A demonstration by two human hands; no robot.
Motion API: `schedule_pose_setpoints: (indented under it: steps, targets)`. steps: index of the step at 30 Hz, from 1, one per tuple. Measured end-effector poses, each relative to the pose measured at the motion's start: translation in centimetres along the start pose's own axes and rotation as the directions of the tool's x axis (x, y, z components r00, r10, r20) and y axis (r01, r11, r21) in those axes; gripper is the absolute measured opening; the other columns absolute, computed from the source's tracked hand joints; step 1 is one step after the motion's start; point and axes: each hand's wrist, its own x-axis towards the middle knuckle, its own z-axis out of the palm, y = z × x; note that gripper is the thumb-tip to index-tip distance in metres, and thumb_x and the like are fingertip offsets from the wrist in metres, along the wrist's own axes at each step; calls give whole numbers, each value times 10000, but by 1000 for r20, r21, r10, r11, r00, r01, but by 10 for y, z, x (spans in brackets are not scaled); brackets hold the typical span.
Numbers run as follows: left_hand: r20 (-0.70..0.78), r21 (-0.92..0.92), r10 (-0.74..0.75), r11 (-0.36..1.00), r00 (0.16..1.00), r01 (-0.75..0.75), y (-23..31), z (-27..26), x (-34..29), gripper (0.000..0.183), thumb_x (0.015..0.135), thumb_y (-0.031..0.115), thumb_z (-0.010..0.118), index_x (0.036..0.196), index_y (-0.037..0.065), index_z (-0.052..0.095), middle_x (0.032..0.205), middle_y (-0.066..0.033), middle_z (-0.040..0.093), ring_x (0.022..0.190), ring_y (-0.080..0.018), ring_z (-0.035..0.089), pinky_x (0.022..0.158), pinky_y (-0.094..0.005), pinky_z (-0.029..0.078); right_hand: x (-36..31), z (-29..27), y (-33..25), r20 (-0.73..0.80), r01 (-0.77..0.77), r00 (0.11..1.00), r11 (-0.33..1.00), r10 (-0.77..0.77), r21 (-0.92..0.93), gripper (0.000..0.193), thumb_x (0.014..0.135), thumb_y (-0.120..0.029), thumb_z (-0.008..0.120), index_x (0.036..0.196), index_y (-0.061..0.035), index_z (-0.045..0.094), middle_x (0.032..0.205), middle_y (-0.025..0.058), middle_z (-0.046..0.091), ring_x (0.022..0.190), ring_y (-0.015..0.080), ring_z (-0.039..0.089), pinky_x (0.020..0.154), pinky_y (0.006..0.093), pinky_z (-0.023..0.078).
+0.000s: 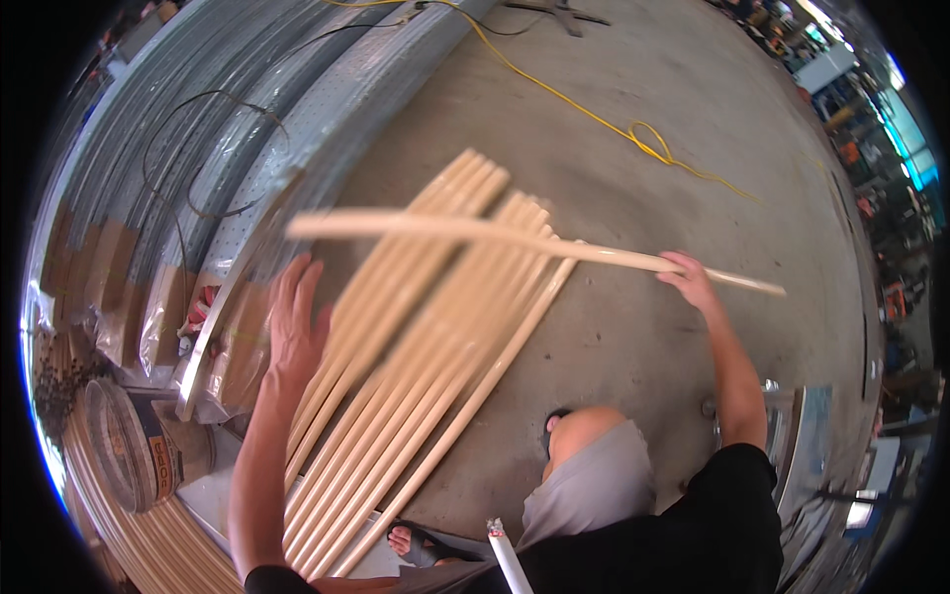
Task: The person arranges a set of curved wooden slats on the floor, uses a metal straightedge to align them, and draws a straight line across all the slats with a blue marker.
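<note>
A long, slightly curved tan tube (614, 255) is held crosswise in the air, its left part blurred. Around it, toward its right end, close the fingers of my right hand (688, 278). My left hand (294, 327) is raised below the tube's left end, fingers stretched out and apart from it, holding nothing. Below the lifted tube lie several similar tan tubes (426, 396) side by side, slanting from near left to far right. The held tube passes over their far part and hides some of it.
Long grey metal sections (327, 109) wrapped in plastic are stacked at the left. A round tub (124, 445) lies on its side near more tan tubes (148, 540). A white tube (507, 559) with a ragged end juts up by my lap. A yellow cord (554, 94) crosses the concrete floor.
</note>
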Motion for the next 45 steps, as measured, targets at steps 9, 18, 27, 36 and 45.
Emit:
schedule_pose_setpoints:
  steps: [9, 18, 27, 36, 45]
  targets:
    - [267, 46, -615, 777, 742, 628, -57, 202, -67, 1152, 596, 617, 846, 1457, 23, 364, 1448, -230, 430, 1302, -432, 436, 1102, -520, 346, 99, 23, 139, -47, -174, 982, 974, 183, 148, 502, 793, -218, 803, 1221, 5, 665, 1237, 174, 666, 1277, 297, 536, 1076, 370, 375]
    - [375, 102, -674, 713, 637, 694, 17, 177, -45, 1278, 393, 652, 896, 1380, -2, 415, 1342, -210, 488, 1288, -388, 439, 1088, -496, 349, 201, 75, 129, 1, -97, 995, 993, 97, 66, 495, 775, -206, 810, 1205, -3, 672, 1169, 173, 674, 1199, 289, 577, 1017, 349, 414]
    - [492, 99, -548, 807, 676, 582, 73, 155, -45, 1092, 482, 617, 890, 1270, -31, 502, 1162, -222, 599, 1136, -410, 538, 1002, -504, 402, 227, 95, 117, 43, 72, 996, 997, -72, 14, 462, 765, -162, 798, 1168, 26, 672, 1071, 114, 657, 1014, 233, 625, 908, 313, 457]
    - [566, -85, -440, 810, 697, 580, 107, 132, -62, 797, 582, 518, 870, 1166, 56, 586, 1093, -165, 626, 1071, -378, 578, 921, -504, 466, 196, 127, 95, 58, 103, 993, 992, -99, -72, 455, 757, -167, 818, 1147, 29, 691, 1087, 91, 653, 1018, 209, 626, 914, 288, 464]
    - [623, -94, -398, 817, 673, 570, 82, 119, -100, 876, 596, 268, 894, 1374, 156, 508, 1215, -190, 621, 1152, -388, 573, 968, -456, 482, 197, 112, -17, 197, 174, 978, 787, -68, -592, 555, 739, -304, 807, 1236, -112, 653, 1187, 129, 623, 1141, 338, 559, 983, 425, 453]
